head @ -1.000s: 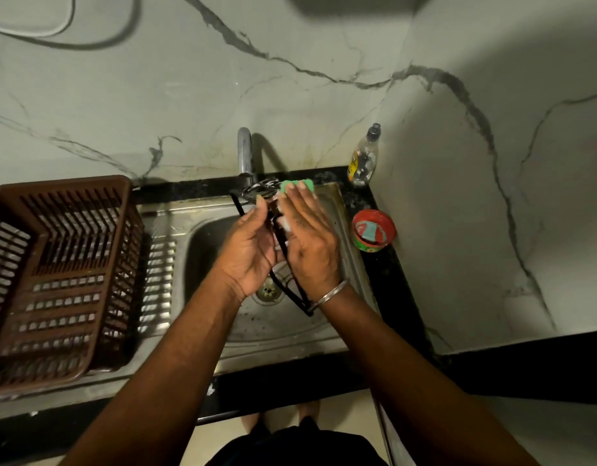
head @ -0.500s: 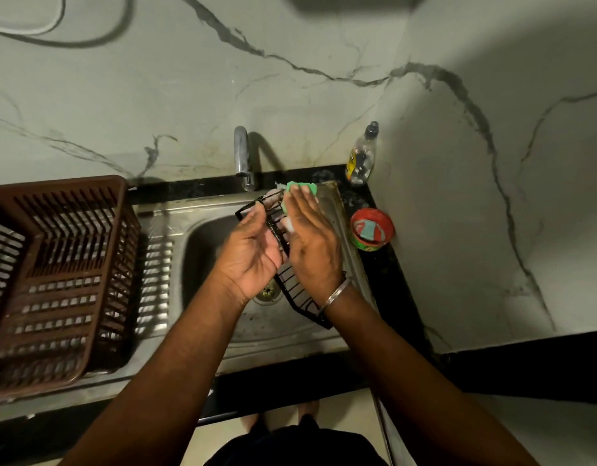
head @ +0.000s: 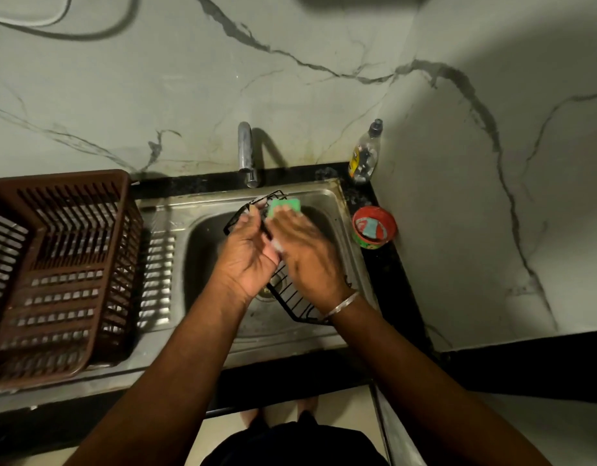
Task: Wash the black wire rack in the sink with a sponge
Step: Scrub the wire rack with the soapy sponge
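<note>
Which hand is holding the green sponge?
The right hand, the one with the silver bracelet, presses the green sponge on the black rack. The left hand only steadies the rack.

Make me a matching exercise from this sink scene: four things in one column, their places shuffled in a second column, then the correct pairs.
Things
1. sponge
2. wire rack
3. brown basket
4. red tub

Places
A. on the counter, right of the sink
B. on the drainboard, left of the basin
C. under the right hand
D. held over the basin in the left hand

Pairs: 1-C, 2-D, 3-B, 4-A
</note>
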